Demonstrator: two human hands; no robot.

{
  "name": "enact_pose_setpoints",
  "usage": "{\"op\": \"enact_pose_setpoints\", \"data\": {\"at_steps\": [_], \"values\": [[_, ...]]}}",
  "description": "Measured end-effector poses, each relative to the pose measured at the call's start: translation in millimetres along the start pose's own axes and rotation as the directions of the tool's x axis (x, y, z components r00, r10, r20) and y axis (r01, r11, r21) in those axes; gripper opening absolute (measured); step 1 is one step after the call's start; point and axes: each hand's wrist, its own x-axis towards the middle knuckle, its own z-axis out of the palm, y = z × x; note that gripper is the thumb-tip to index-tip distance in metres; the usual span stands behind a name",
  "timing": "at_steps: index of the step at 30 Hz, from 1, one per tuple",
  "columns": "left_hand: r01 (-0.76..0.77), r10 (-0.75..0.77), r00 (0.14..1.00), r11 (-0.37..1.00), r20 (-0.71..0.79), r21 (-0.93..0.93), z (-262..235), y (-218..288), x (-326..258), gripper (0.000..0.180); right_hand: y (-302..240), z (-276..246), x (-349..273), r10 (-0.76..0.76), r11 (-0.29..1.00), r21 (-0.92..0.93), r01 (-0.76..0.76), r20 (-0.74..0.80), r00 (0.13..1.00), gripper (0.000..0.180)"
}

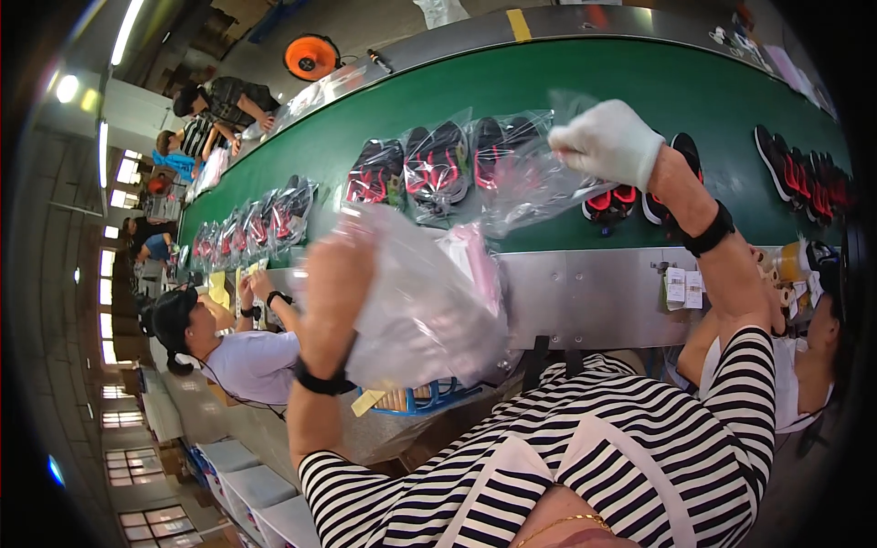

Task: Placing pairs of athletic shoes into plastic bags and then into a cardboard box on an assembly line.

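My bare left hand (340,279), smeared by motion, grips a clear plastic bag (425,320) that hangs down over the near edge of the conveyor. Above the belt, my right hand (607,142) wears a white glove and is closed on crinkled clear film (539,196); I cannot tell whether both hands hold one bag. Beyond them lie black and pink sneakers in clear bags (438,164). Unbagged sneakers (610,201) sit below my gloved hand, partly hidden. Pink paper (475,260) shows behind the hanging bag.
The green conveyor belt (713,100) runs across, with a metal ledge (585,292) on my side. More bagged shoes (247,228) lie left, loose sneakers (795,173) right. Co-workers sit close at left (242,347) and right (808,352). A blue basket (425,397) stands below the ledge.
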Motion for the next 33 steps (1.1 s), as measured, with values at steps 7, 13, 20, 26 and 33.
{"op": "enact_pose_setpoints", "data": {"at_steps": [7, 13, 20, 26, 33], "values": [[-0.062, 0.054, 0.974, 0.998, -0.22, -0.03, -6, 3, 123, 0.031, -11, -34, -29, -0.204, 0.882, 0.462, 0.09, 0.202, 0.958, 0.01], [0.075, 0.083, 0.989, 0.448, 0.126, -0.891, 59, 152, 129, 0.039, 8, -27, -12, -0.081, 0.878, 0.479, 0.0, 0.147, 0.986, 0.018], [0.43, 0.205, 0.887, -0.04, 0.414, -0.902, 62, 156, 94, 0.049, 16, -5, -8, 0.05, 0.943, 0.289, -0.163, 0.362, 0.931, 0.028], [0.277, 0.227, 0.852, 0.571, 0.473, -0.773, 31, 178, 86, 0.037, 6, 15, -1, 0.051, 0.988, 0.128, -0.087, 0.26, 0.964, 0.02], [0.301, -0.097, 0.953, 0.38, 0.286, -0.874, 89, 151, 59, 0.012, 11, 14, -32, 0.164, 0.986, 0.06, -0.154, -0.451, 0.878, 0.032]]}}
